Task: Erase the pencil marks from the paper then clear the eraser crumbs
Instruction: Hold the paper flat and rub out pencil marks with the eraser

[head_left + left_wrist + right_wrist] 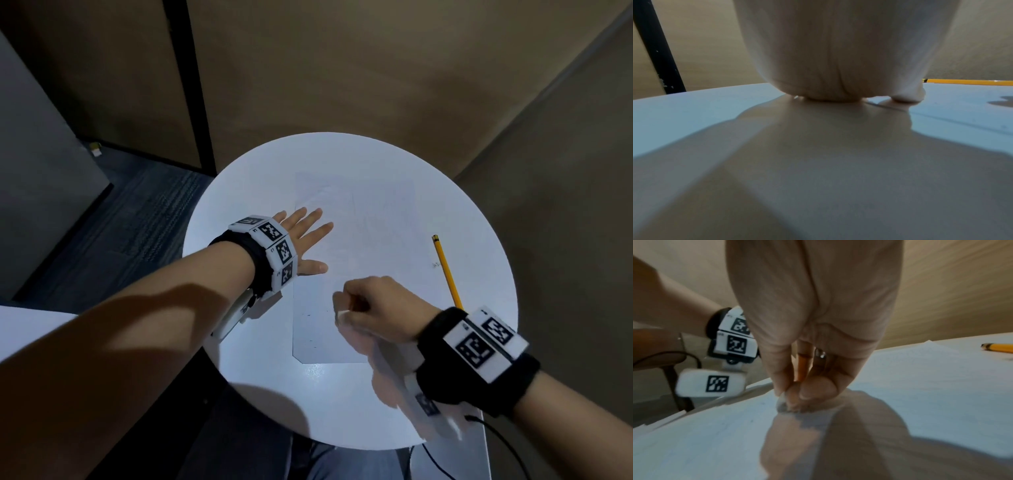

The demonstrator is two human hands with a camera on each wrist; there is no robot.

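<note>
A white sheet of paper (pixel 356 246) lies on the round white table (pixel 260 394). Faint pencil lines cross its upper half and a few dark specks sit near its lower left. My left hand (pixel 305 236) lies flat with straight fingers on the paper's left edge. My right hand (pixel 370 305) is curled over the lower part of the sheet and pinches a small white eraser (pixel 342 314) down on the paper. In the right wrist view the eraser (pixel 782 400) shows between thumb and fingertips, its tip greyed. The left wrist view shows my left hand (pixel 838 53) as a palm on the table.
A yellow pencil (pixel 447 270) lies on the table to the right of the paper, also seen as the pencil (pixel 998 348) and pencil (pixel 966 81). A black cable (pixel 493 442) hangs off the table's near right edge. Walls stand close behind the table.
</note>
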